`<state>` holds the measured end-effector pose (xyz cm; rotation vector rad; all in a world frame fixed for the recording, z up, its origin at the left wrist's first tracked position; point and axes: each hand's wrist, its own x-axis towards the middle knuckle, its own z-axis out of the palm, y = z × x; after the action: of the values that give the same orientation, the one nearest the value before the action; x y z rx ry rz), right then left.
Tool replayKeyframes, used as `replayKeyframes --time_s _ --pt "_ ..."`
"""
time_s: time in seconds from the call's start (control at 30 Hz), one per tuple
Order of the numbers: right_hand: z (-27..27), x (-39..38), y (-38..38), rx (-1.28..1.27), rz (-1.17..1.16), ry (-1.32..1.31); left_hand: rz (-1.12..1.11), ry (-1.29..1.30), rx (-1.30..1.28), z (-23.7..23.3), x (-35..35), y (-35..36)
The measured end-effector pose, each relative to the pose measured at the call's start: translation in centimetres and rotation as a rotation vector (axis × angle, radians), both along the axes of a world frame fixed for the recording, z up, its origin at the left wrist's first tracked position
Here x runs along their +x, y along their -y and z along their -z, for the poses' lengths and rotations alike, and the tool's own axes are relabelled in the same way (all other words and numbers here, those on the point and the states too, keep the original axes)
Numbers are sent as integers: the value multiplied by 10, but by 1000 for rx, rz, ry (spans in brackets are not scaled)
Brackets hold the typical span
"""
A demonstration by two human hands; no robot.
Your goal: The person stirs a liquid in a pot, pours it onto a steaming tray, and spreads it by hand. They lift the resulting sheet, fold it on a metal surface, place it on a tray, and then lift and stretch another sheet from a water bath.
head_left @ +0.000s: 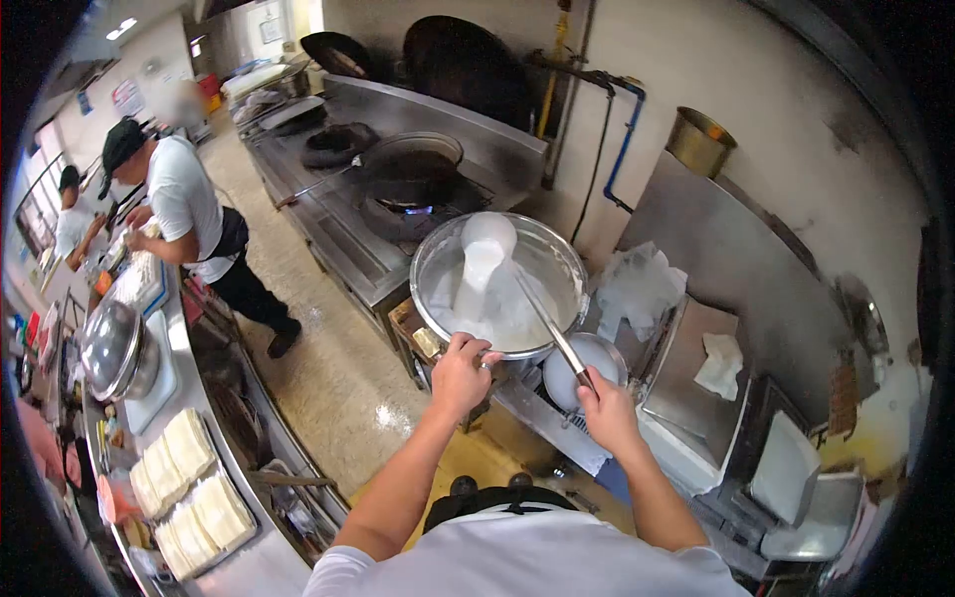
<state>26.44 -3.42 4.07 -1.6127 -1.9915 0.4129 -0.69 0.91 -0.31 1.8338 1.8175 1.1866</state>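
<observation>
A large steel bowl (572, 261) with white, batter-like liquid (512, 316) in it stands in front of me beside the stove. My right hand (608, 410) is wrapped round the handle of a long ladle (545, 316). The ladle's head is raised over the bowl, coated white, and a thick white stream falls from it back into the liquid. With fingers closed at the bowl's near left rim, my left hand (463, 375) grips the edge.
A wok (410, 169) sits over a blue flame on the stove (343, 234). Crumpled plastic (637, 289) and a steel lid-topped unit (691, 368) are at right. Left, a counter holds trays of pale slabs (171, 463) and a domed bowl (114, 343); two people (189, 189) work there.
</observation>
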Motion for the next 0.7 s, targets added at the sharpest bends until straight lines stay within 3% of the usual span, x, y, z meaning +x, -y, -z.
replayKeyframes --time_s 0.1,0.23,0.37,0.6,0.67,0.7 --pt "-5 -8 2 81 79 154 -21 145 -43 -2 4 0" --pt "-21 -23 -12 55 94 303 -42 118 121 6 4 -1" --pt "-33 -34 -34 88 39 347 -37 134 79 6 4 0" --pt "-58 -42 -47 10 -30 209 15 91 133 17 4 -4" --pt "-46 -32 -46 79 -89 4 25 61 87 8 7 -2" --pt "-36 -23 -45 137 -134 -73 82 121 127 30 4 -8"
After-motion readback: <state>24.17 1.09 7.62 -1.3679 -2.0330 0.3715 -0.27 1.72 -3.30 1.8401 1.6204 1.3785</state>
